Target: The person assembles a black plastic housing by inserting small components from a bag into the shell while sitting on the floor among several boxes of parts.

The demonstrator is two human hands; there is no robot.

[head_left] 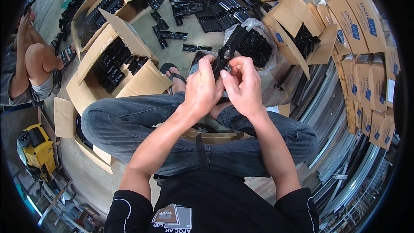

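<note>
Above my lap, my left hand [202,87] is closed round the lower end of a long black part [235,39]. The part tilts up and to the right, and a round opening shows near its middle. My right hand [244,86] pinches at the part's lower right side with thumb and fingers; anything small between those fingertips is hidden. Just beyond my hands stands a clear plastic bag [270,34] over a box, full of small black pieces [254,48]. A small open container [196,58] sits partly behind my left hand.
Many black parts [187,8] lie heaped on the floor ahead. Open cartons of black parts stand at left [142,77] and right [293,11]. Stacked cartons [353,21] and long metal strips [340,125] line the right. Another person's leg [41,62] and a yellow machine [36,146] are at left.
</note>
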